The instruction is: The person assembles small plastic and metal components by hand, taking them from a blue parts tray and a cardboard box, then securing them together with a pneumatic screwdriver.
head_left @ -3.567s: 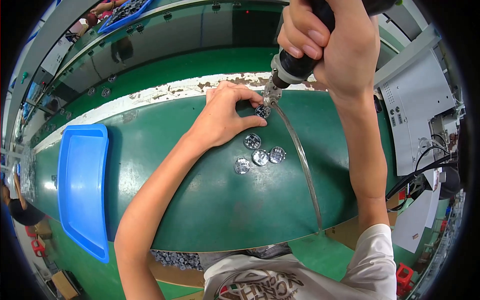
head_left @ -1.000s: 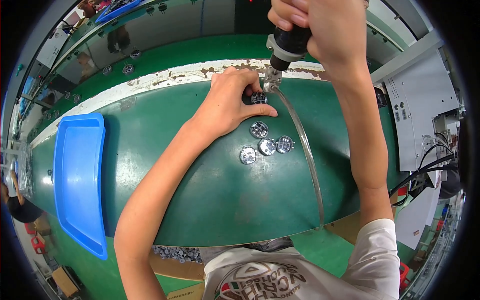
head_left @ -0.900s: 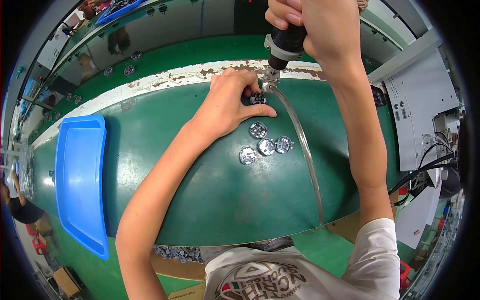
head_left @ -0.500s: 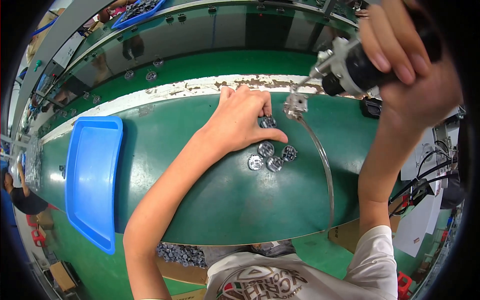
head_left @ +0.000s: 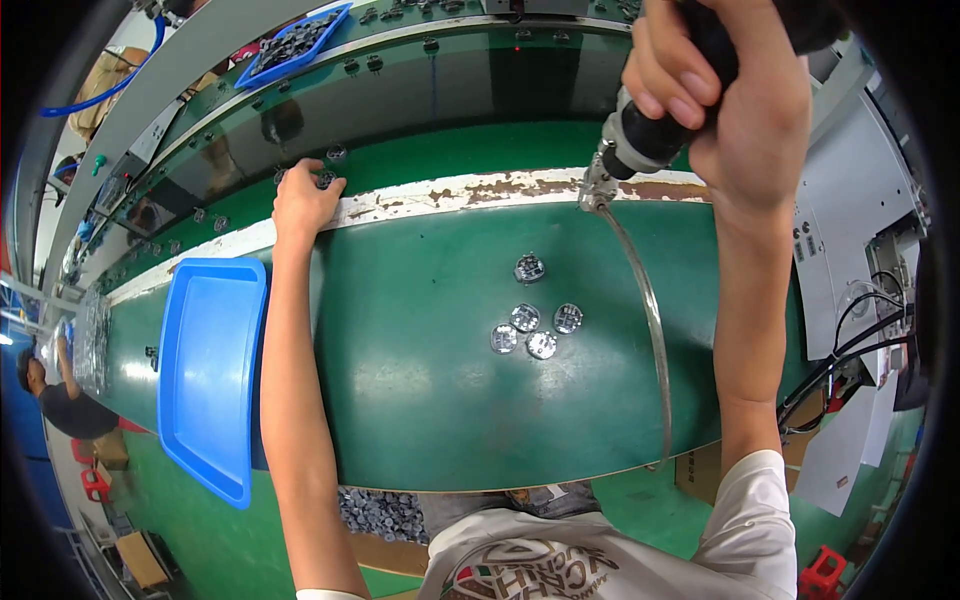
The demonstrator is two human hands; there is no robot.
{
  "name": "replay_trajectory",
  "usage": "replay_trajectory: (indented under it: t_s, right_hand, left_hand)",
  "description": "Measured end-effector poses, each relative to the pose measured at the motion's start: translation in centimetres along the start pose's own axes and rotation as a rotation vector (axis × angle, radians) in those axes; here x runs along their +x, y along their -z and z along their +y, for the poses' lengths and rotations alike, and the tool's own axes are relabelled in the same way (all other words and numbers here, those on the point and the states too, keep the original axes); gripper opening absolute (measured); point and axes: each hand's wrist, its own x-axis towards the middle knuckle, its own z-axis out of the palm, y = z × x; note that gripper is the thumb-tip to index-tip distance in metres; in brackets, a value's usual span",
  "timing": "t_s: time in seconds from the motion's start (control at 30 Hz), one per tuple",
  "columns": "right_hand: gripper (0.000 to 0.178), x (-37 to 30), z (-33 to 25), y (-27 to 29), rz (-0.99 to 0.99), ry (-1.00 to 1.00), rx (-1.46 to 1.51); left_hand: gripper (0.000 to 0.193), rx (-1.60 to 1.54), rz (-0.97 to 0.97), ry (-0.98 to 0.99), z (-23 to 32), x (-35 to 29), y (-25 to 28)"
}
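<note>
My left hand [head_left: 303, 202] reaches to the conveyor's near edge, its thumb and fingers closed around a small round dark-and-silver part [head_left: 325, 179]. Another such part [head_left: 337, 153] lies just beyond it on the belt. High on the right, my right hand [head_left: 735, 110] grips a black powered screwdriver [head_left: 643, 138], tilted down to the left. At its tip is a metal nose piece [head_left: 597, 188], with a clear tube [head_left: 645, 290] hanging from it to the table. Several loose round parts [head_left: 525, 318] form a small group mid-table, with one [head_left: 529, 267] a little farther off.
An empty blue tray [head_left: 207, 380] stands at the left of the green table [head_left: 420, 400]. The conveyor [head_left: 430, 145] runs behind a chipped white rail [head_left: 450, 193]. Across it sits a blue tray [head_left: 340, 22] of dark parts. Cables [head_left: 850, 360] hang at right. A person [head_left: 75, 405] is far left.
My left hand has left the round part at mid-table and moved left and away to the conveyor. My right hand and the screwdriver have shifted left, the nose piece now over the rail.
</note>
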Motion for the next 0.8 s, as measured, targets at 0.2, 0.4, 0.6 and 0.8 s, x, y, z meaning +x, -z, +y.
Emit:
replay_trajectory:
  t_s: [0.2,0.4,0.6,0.8]
  right_hand:
    - [0.027,0.3,0.3,0.9,-0.08,0.025,-0.001]
    - [0.032,-0.1,0.8,0.6,-0.121,-0.017,0.01]
    - [0.035,-0.4,2.2,-0.3,-0.14,-0.097,-0.016]
    - [0.033,-0.4,3.6,-0.4,-0.235,-0.086,-0.061]
  left_hand:
    - [0.041,-0.412,-0.13,-0.181,4.8,-1.9,0.7]
    - [0.039,-0.679,-0.382,-0.707,13.3,-8.3,0.7]
    - [0.043,-0.781,-0.449,-0.74,14.7,-10.7,-0.2]
    - [0.043,-0.767,-0.422,-0.728,14.6,-10.8,-0.7]
